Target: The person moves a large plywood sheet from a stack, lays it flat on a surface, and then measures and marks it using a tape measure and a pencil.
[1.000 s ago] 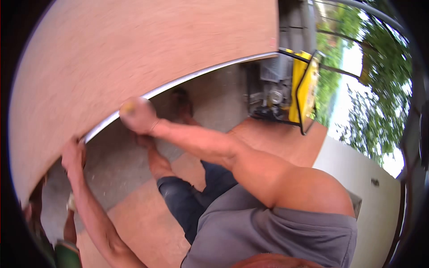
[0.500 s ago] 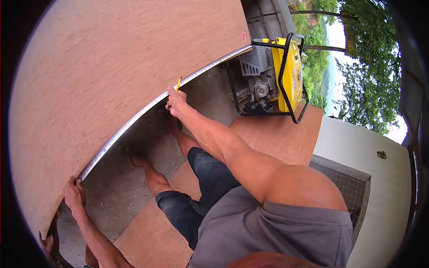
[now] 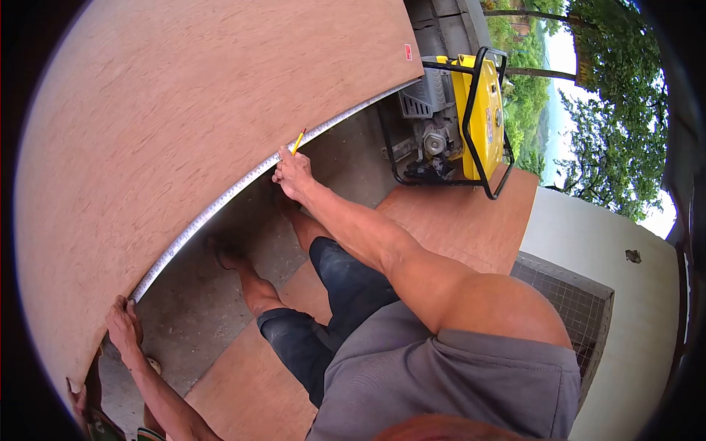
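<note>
A long white graduated measuring tape (image 3: pixel 213 211) runs along the edge of a large reddish-brown plywood sheet (image 3: pixel 220 95). My left hand (image 3: pixel 123 323) is closed at the tape's near end, fingers gripping it against the sheet's edge. Midway along the tape, my right hand (image 3: pixel 294 174) holds a yellow pencil (image 3: pixel 298 141) upright between its fingers. Its fingertips rest at the tape and the plywood edge. The tape's far end reaches the sheet's corner beside the generator, where a small red label (image 3: pixel 408 52) is stuck on the wood.
A yellow generator (image 3: pixel 482 110) in a black tube frame stands by the sheet's far corner. Another plywood piece (image 3: pixel 463 220) lies on the concrete floor (image 3: pixel 184 323) under my legs. At lower left, another person's hand (image 3: pixel 77 397) touches the sheet. A wire-grid opening (image 3: pixel 562 301) is at right.
My view has shifted slightly, so the generator appears a little farther right. Both hands keep their places on the tape. More of the other person shows at lower left.
</note>
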Demonstrator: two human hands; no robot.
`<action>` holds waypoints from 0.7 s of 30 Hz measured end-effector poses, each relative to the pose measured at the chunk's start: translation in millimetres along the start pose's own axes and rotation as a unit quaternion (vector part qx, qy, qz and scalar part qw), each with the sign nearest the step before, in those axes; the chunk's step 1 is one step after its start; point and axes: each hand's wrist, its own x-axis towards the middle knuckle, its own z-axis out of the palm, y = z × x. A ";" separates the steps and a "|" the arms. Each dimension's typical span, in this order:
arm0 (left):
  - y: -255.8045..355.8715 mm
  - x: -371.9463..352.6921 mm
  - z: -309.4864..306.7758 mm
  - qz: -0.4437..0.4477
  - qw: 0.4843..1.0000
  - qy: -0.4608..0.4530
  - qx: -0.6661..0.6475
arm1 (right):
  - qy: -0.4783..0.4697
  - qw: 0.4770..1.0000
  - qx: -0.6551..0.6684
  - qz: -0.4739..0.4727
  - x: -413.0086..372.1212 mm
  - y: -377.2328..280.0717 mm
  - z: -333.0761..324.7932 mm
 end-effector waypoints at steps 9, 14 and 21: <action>33.4 -3.5 -28.1 -0.002 0.997 -0.077 0.026 | 0.012 0.999 0.012 -0.049 -15.7 -21.2 -1.4; 14.0 -5.4 -6.4 0.024 1.000 0.004 -0.001 | 0.000 0.999 -0.010 -0.040 -18.1 -23.7 -1.3; 17.6 -6.1 -11.6 0.022 1.000 -0.022 0.000 | -0.012 0.999 -0.034 -0.020 -12.9 -28.7 0.1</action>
